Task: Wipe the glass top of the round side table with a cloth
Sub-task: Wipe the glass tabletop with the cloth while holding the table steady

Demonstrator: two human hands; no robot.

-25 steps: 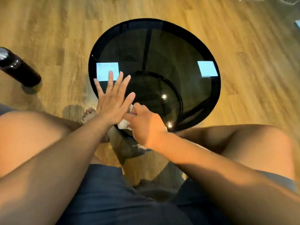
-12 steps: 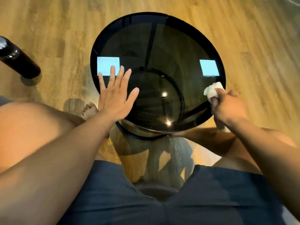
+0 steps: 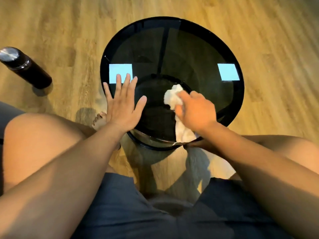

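Head view, read from left to right. Far left: a dark bottle [image 3: 25, 67] stands on the wooden floor [image 3: 276, 49], well apart from the round side table [image 3: 241, 94]. My bare foot [image 3: 100, 120] shows on the floor just beside the table's left edge.

Left of centre: my left hand [image 3: 121, 107] lies palm down on the smoked glass top [image 3: 198, 49] near its left rim. Its fingers are straight and spread, and they hold nothing. The fingertips reach the lower edge of a pale rectangular reflection [image 3: 120, 73].

Centre: the white cloth [image 3: 173, 98] lies bunched on the glass, in the near half of the top. One end shows beyond my knuckles, and the other end trails under my wrist to the near rim.

Right of centre: my right hand [image 3: 195, 112] presses down on the cloth, the fingers bent over it and gripping it. They are blurred, so I cannot tell them apart. A second pale reflection [image 3: 228, 71] sits near the right rim.
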